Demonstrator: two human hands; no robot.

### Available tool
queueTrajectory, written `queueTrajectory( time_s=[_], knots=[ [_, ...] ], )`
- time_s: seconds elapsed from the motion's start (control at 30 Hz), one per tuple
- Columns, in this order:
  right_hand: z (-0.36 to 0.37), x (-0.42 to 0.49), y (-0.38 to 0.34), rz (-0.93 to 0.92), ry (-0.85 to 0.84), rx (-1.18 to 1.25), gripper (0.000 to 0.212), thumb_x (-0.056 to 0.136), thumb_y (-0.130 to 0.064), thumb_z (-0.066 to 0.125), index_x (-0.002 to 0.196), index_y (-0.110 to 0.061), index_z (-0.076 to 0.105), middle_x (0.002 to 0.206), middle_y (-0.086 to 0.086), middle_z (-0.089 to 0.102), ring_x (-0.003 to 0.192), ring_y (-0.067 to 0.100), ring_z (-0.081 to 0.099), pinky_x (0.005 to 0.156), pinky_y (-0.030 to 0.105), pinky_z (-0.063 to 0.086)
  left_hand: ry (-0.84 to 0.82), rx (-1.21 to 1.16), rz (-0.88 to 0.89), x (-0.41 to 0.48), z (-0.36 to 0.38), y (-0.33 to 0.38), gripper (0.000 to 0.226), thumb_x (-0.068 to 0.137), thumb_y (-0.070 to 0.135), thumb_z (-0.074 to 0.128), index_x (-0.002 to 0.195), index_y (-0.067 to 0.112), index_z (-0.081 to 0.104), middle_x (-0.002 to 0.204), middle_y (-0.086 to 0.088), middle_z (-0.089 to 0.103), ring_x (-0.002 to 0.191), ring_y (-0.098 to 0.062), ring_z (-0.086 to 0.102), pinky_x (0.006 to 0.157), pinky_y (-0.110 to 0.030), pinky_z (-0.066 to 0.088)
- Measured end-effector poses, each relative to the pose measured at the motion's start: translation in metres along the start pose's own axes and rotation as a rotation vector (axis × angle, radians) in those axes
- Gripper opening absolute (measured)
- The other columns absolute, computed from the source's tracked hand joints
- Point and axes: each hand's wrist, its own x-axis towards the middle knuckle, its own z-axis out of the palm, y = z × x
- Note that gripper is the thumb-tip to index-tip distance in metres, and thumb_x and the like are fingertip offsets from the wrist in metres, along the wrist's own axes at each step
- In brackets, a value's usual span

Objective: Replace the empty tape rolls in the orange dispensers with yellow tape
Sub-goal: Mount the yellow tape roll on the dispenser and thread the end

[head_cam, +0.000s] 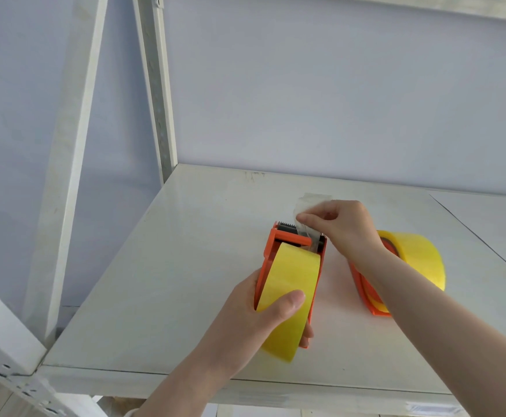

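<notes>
An orange dispenser (pixel 287 236) loaded with a yellow tape roll (pixel 287 284) stands on the white shelf (pixel 185 266). My left hand (pixel 254 320) grips the roll and the dispenser's body from the near side. My right hand (pixel 339 227) pinches the clear loose tape end (pixel 304 209) above the dispenser's toothed blade. A second orange dispenser (pixel 369 299) with a yellow tape roll (pixel 417 257) lies on the shelf to the right, partly hidden behind my right forearm.
A slotted white upright post (pixel 158 85) rises at the shelf's back left corner. The pale wall (pixel 336 100) stands close behind. A seam (pixel 480 239) crosses the shelf on the right. The shelf's front edge (pixel 245 383) runs just below my wrists.
</notes>
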Motion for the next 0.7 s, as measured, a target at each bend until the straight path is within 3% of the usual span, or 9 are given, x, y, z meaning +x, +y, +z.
queueTrajectory(
  time_s=[0.17,0.3,0.4,0.57,0.7],
  knots=[
    [-0.007,0.003,0.006,-0.096,-0.032,-0.163,0.012,0.073,-0.034,0.073,0.072,-0.022,0.070,0.078,-0.003,0.069,0.077,0.012,0.054,0.066,0.021,0.040,0.012,-0.013,0.000,0.000,0.002,-0.001,0.035,0.073,0.040,0.055,0.100,0.018,0.057,0.067,-0.001,0.072,0.060,-0.013,0.069,0.057,-0.020,0.053],
    [-0.006,0.001,0.010,-0.149,-0.008,-0.284,0.016,0.072,-0.039,0.072,0.067,-0.025,0.065,0.086,0.001,0.071,0.086,0.018,0.055,0.075,0.036,0.045,0.016,-0.015,-0.001,0.001,0.003,-0.001,0.035,0.073,0.040,0.055,0.101,0.018,0.056,0.066,-0.001,0.072,0.059,-0.012,0.068,0.057,-0.019,0.052],
    [0.002,0.001,0.003,-0.178,0.010,-0.303,0.021,0.071,-0.041,0.071,0.065,-0.025,0.061,0.080,-0.001,0.068,0.083,0.016,0.054,0.070,0.032,0.043,0.006,-0.008,-0.010,0.001,0.003,0.000,0.034,0.073,0.039,0.055,0.100,0.018,0.056,0.065,0.000,0.072,0.059,-0.012,0.069,0.057,-0.019,0.053],
    [0.003,0.007,-0.011,0.001,-0.111,-0.214,0.024,0.071,-0.039,0.073,0.059,-0.024,0.059,0.062,-0.010,0.056,0.066,0.008,0.051,0.056,0.024,0.038,0.017,-0.017,-0.024,0.001,0.004,0.002,0.038,0.076,0.044,0.058,0.101,0.015,0.056,0.066,-0.002,0.072,0.060,-0.013,0.069,0.057,-0.019,0.053],
    [-0.010,0.014,-0.020,0.263,-0.206,0.017,0.018,0.078,-0.029,0.069,0.083,-0.012,0.064,0.074,-0.004,0.052,0.068,0.009,0.045,0.058,0.021,0.032,0.044,-0.030,-0.026,0.000,0.006,0.002,0.040,0.077,0.047,0.060,0.101,0.016,0.056,0.065,-0.002,0.072,0.059,-0.012,0.068,0.056,-0.018,0.052]
  ],
)
